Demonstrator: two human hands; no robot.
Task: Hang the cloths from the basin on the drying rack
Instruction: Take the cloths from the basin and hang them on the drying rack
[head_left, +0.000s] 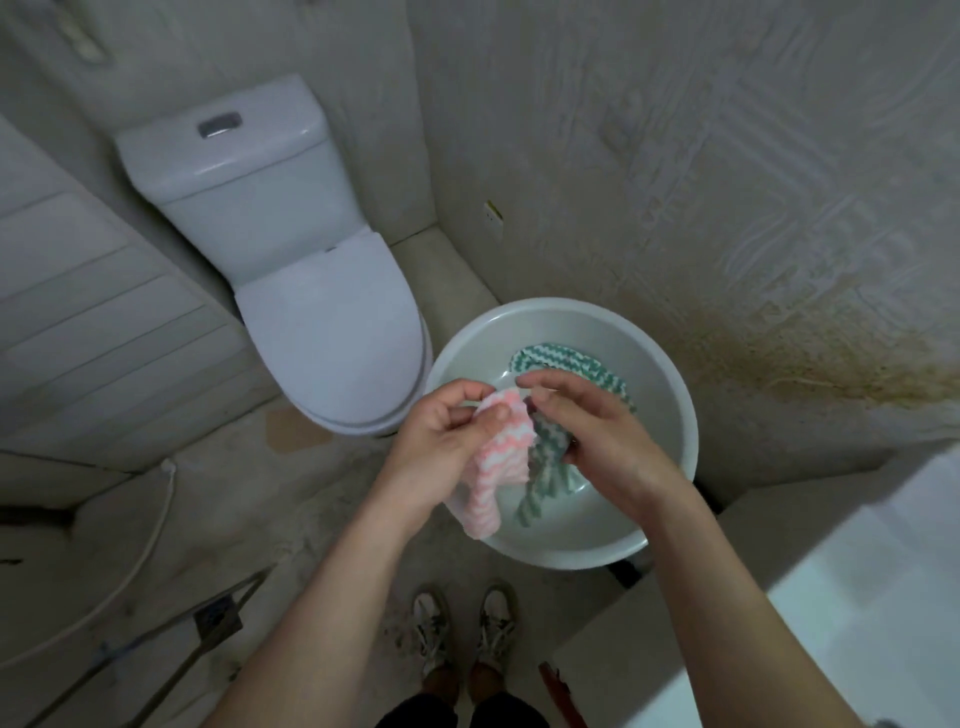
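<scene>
A pale round basin (670, 374) stands on the floor in front of me. My left hand (441, 431) pinches a pink-and-white striped cloth (493, 467), which hangs down over the basin's near rim. My right hand (597, 426) grips a green-and-white striped cloth (545, 467) that dangles into the basin. Another green-and-white cloth (566, 361) lies on the basin's bottom behind my hands. No drying rack shows in this view.
A white toilet (332, 332) with its lid down stands left of the basin. A rough plaster wall (727, 182) rises behind the basin. A white ledge (857, 597) is at the right. A hose (150, 535) and metal bars (208, 639) lie on the dirty floor at left. My shoes (462, 629) are below.
</scene>
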